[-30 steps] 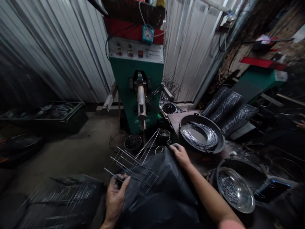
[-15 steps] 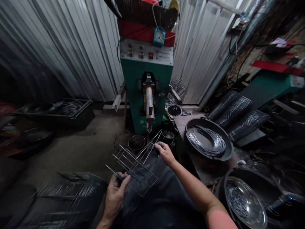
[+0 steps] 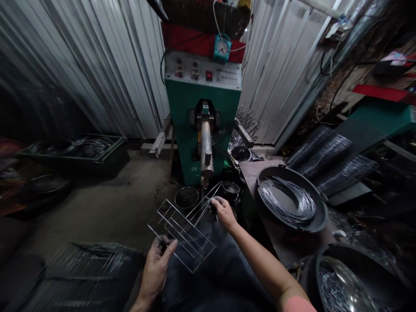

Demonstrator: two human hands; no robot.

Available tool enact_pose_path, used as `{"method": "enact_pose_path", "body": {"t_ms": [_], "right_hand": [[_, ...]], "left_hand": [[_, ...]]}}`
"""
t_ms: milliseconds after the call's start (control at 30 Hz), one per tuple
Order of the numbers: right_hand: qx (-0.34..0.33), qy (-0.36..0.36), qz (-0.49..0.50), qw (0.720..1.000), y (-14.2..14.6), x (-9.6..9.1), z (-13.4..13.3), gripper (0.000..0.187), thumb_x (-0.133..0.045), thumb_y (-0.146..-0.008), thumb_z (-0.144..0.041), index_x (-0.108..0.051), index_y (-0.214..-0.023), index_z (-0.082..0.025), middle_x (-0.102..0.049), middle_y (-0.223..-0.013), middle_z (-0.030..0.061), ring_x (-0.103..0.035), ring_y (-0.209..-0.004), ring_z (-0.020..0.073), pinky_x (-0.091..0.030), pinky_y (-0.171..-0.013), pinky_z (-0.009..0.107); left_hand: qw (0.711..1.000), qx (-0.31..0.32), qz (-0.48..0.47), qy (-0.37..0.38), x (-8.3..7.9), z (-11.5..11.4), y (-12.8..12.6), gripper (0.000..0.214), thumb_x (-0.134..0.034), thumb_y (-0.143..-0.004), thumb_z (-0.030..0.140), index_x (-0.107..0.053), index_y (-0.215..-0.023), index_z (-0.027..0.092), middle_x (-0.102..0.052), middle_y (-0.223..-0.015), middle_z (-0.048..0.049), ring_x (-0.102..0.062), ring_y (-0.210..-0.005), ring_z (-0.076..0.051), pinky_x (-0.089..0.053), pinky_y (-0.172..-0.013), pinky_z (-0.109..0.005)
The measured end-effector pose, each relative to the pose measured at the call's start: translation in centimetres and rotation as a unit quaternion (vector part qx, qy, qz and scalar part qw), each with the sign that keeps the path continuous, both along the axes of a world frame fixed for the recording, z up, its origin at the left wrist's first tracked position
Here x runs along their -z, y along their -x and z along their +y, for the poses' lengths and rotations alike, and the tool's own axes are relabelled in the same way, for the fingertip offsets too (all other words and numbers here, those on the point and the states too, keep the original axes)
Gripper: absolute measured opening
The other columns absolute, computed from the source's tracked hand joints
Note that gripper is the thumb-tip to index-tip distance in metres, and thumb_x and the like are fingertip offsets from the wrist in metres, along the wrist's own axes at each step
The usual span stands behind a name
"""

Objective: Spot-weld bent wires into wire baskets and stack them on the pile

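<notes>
A wire grid frame (image 3: 183, 232) of thin steel rods hangs over my lap, in front of a green welding machine (image 3: 203, 125) with a metal electrode arm (image 3: 206, 149) pointing down. My left hand (image 3: 157, 268) pinches the frame's near left corner. My right hand (image 3: 222, 211) is closed on the rods at the frame's far right end, just below the electrode tip.
A dark round pan (image 3: 320, 216) holding wire rings (image 3: 287, 201) sits to the right. A steel bowl of small metal pieces (image 3: 338, 288) lies at the bottom right. Stacks of wire racks (image 3: 328, 158) lean behind. A crate of wire parts (image 3: 84, 149) stands left; more rods (image 3: 87, 264) lie at the lower left.
My right hand left my lap and took hold of the frame's far rods. The frame has risen a little toward the electrode. The camera has shifted leftward and downward.
</notes>
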State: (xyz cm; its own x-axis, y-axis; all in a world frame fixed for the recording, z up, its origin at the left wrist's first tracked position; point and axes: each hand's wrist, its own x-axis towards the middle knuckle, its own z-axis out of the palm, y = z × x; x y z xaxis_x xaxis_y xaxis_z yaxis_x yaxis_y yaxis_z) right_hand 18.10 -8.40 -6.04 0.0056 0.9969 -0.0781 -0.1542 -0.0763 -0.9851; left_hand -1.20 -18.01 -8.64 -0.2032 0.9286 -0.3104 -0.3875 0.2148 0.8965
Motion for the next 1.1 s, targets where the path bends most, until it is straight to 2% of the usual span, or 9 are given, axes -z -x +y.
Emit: {"method": "enact_pose_path", "body": {"t_ms": [300,633,800,967,1100], "right_hand": [[0.029,0.015,0.039,0.999,0.4,0.6,1.5,0.023,-0.056,-0.070,-0.038,-0.054,-0.063,-0.016,-0.050,-0.054,-0.0032,-0.044,-0.047,0.0073,-0.034,-0.046,0.020],[0.061,0.019,0.077,0.995,1.3,0.8,2.6,0.022,-0.058,-0.067,-0.037,-0.052,-0.063,-0.017,-0.050,-0.055,-0.0033,-0.044,-0.048,0.0073,-0.036,-0.046,0.020],[0.082,0.029,0.079,0.993,1.5,0.3,3.1,0.022,-0.059,-0.064,-0.038,-0.052,-0.062,-0.017,-0.050,-0.053,-0.0033,-0.044,-0.047,0.0073,-0.037,-0.045,0.020],[0.094,0.038,0.080,0.992,1.7,-0.2,3.3,0.022,-0.059,-0.062,-0.037,-0.051,-0.059,-0.017,-0.049,-0.051,-0.0035,-0.042,-0.045,0.0069,-0.035,-0.044,0.020],[0.087,0.055,0.091,0.990,1.8,-0.4,3.3,0.022,-0.059,-0.063,-0.037,-0.054,-0.061,-0.016,-0.051,-0.053,-0.0030,-0.043,-0.044,0.0067,-0.034,-0.044,0.020]], "left_hand": [[1.000,-0.016,0.015,-0.018,-0.3,1.3,-0.8,0.038,-0.076,-0.056,0.037,-0.050,-0.076,0.019,-0.053,-0.066,0.0047,-0.050,-0.060,-0.009,-0.043,-0.058,-0.020],[0.998,-0.045,0.024,-0.024,-0.3,2.2,-1.1,0.039,-0.077,-0.055,0.039,-0.050,-0.077,0.020,-0.053,-0.065,0.0056,-0.048,-0.059,-0.009,-0.042,-0.058,-0.020],[0.996,-0.061,0.049,-0.041,-0.6,2.8,-1.4,0.038,-0.076,-0.057,0.040,-0.052,-0.077,0.019,-0.052,-0.067,0.0051,-0.048,-0.062,-0.009,-0.040,-0.061,-0.020],[0.996,-0.067,0.058,-0.032,-1.6,3.1,-1.8,0.043,-0.076,-0.054,0.046,-0.051,-0.076,0.018,-0.051,-0.064,0.0048,-0.046,-0.059,-0.010,-0.038,-0.057,-0.021],[0.996,-0.055,0.063,-0.038,-1.6,3.1,-1.5,0.040,-0.074,-0.057,0.045,-0.051,-0.077,0.019,-0.049,-0.064,0.0057,-0.044,-0.059,-0.009,-0.037,-0.058,-0.022]]}}
